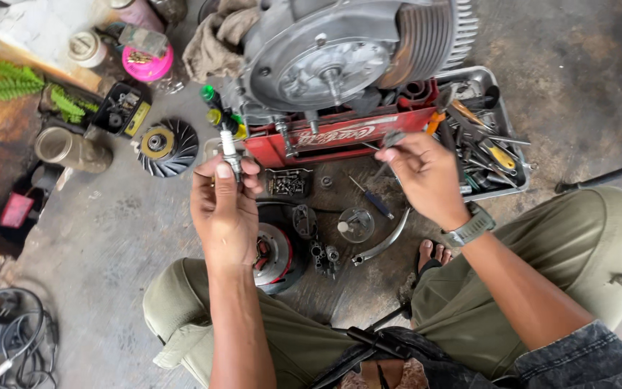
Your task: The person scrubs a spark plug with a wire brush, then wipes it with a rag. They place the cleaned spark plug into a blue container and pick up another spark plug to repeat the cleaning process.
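Fingers [242,167] of the left hand [223,209] pinch a spark plug [230,150] near its lower metal end, thumb on the near side. It stands almost upright above the floor, long axis pointing away from the person, white insulator uppermost toward the engine [340,54]. To the right, the right hand [426,176] pinches a thin grey tool [389,148], slanting up toward the red crate [340,137].

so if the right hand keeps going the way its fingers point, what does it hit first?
Right hand points up and left, holding a small tool. First in that line looks like the red crate under the engine. Depth is unclear from this view.
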